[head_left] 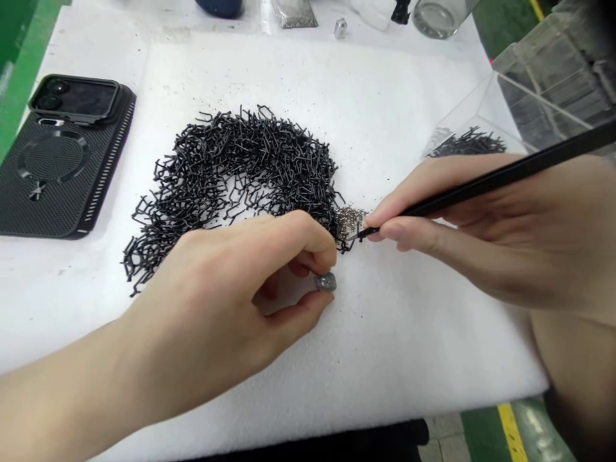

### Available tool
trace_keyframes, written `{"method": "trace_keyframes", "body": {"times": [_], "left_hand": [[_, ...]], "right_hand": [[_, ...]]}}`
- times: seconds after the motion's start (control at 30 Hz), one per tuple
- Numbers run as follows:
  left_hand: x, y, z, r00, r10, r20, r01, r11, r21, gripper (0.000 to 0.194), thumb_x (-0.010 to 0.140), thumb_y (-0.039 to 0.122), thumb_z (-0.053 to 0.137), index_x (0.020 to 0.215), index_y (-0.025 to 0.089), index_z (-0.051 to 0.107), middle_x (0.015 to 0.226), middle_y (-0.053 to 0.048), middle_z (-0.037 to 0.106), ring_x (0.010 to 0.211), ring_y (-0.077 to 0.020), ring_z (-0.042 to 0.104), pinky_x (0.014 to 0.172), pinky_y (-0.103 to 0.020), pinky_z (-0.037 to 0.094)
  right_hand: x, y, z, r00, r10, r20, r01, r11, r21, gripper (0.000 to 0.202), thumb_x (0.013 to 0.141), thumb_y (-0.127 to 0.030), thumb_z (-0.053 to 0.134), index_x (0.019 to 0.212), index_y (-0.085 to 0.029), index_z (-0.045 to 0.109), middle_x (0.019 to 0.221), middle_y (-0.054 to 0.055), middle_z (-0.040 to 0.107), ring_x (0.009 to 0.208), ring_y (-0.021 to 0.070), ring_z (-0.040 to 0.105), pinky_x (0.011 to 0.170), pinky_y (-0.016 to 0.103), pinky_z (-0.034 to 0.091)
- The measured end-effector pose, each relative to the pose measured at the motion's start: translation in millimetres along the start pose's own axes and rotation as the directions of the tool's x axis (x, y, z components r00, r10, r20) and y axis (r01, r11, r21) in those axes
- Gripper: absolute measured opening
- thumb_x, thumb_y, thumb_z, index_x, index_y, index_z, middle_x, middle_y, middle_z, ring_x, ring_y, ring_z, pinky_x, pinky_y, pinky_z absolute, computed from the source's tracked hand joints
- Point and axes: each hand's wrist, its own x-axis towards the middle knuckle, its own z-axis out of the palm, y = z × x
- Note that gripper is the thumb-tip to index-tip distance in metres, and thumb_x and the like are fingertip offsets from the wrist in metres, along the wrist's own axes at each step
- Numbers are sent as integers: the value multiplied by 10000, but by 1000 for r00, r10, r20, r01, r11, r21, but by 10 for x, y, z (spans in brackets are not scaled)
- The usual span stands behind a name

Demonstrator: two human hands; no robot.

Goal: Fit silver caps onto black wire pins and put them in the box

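Note:
Between the thumb and forefinger of my left hand (231, 295) is a small grey metal piece (326, 282) with tiny holes in its end face. My right hand (510, 231) grips black tweezers (462, 192) like a pen. Their tips reach the right edge of a pile of thin, bent black pieces (260, 147), and a small black piece (359, 232) shows by the tips; I cannot tell whether it is pinched. Just behind the tips lies a little heap of tiny silvery-brown bits (351, 220). My left hand covers the near part of the black pile.
A phone in a black case (62, 157) lies at the left. At right stands a clear plastic box (481, 119) holding more black pieces. Along the back are a bag of small metal bits (294, 11), another small metal piece (340, 28) and a glass (436, 18). White foam (385, 359) covers the table.

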Motion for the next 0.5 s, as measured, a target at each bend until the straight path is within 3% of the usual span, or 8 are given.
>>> {"method": "trace_keyframes", "body": {"times": [0.13,0.33,0.5], "left_hand": [[-27,-39,25,1000,1,-30,-1,1000,-25,161,1001,194,695,1090,328,706,775,119,696,617,-65,605,612,-216,457],[-32,-47,31,999,4,-45,-5,1000,-6,172,995,176,680,1083,323,700,775,119,674,609,-50,585,603,-205,438],[-29,-33,18,999,-2,-36,2,1000,1,187,997,168,678,1091,327,708,763,128,683,601,-54,589,609,-206,443]], "right_hand": [[43,14,2,1000,12,15,-12,1000,4,154,1065,-262,861,911,-256,867,957,-9,888,778,148,825,630,281,634],[48,10,-16,994,96,57,-102,987,122,89,1027,-295,927,963,-243,895,1007,-9,897,901,163,879,842,248,753],[60,17,-31,994,58,89,-67,993,100,72,1032,-267,917,976,-233,888,1031,-16,908,895,137,881,836,181,736]]}}
